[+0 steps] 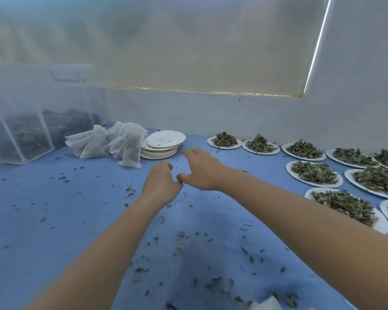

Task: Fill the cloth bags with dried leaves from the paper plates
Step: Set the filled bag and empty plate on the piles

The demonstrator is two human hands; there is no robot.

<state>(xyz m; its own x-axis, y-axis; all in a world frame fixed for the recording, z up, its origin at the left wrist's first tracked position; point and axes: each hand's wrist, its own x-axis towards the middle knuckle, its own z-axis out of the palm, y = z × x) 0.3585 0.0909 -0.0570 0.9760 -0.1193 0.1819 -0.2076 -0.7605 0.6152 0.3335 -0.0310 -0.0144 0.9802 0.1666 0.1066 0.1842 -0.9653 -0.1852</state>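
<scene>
Both my arms stretch forward over the blue table. My left hand hovers with fingers loosely curled and holds nothing. My right hand is beside it, fingers extended toward a stack of used paper plates, and is also bare. A heap of white cloth bags lies just left of that stack. Several paper plates heaped with dried leaves fill the right side of the table. A corner of white cloth shows at the bottom edge.
A clear plastic bin with dried leaves stands at the back left. Loose leaf crumbs are scattered over the blue surface. A white wall and a drawn blind rise behind the table.
</scene>
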